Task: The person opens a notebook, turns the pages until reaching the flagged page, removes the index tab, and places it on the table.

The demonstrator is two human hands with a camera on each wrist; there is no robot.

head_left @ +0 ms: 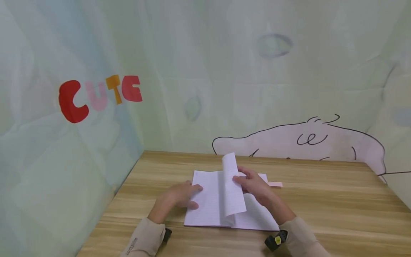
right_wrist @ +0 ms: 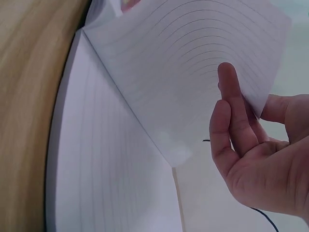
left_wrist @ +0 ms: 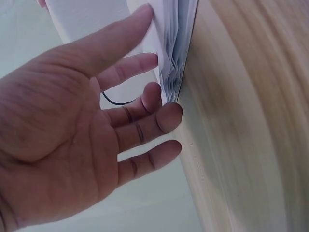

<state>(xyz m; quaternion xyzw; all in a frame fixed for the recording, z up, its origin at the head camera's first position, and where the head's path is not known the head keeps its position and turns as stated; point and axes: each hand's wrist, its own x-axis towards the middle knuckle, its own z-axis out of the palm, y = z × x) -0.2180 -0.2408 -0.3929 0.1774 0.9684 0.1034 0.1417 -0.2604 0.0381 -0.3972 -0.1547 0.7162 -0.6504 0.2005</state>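
Observation:
An open notebook (head_left: 205,216) with lined white pages lies on the wooden table. My right hand (head_left: 256,186) pinches the outer edge of one raised page (head_left: 232,192), which stands curved above the spine. In the right wrist view, this lined page (right_wrist: 193,72) passes between the thumb and the fingers. At the notebook's left edge is my left hand (head_left: 179,195), its thumb and fingers spread and slightly bent. The left wrist view shows the thumb and some fingertips beside the stacked page edges (left_wrist: 171,53), with no page gripped.
A pink tab (head_left: 275,184) sticks out from the notebook's right side. The wooden table (head_left: 337,210) extends around it on both sides. Behind stands a pale fabric backdrop (head_left: 192,53) with coloured letters and a line-drawn cartoon figure (head_left: 337,142).

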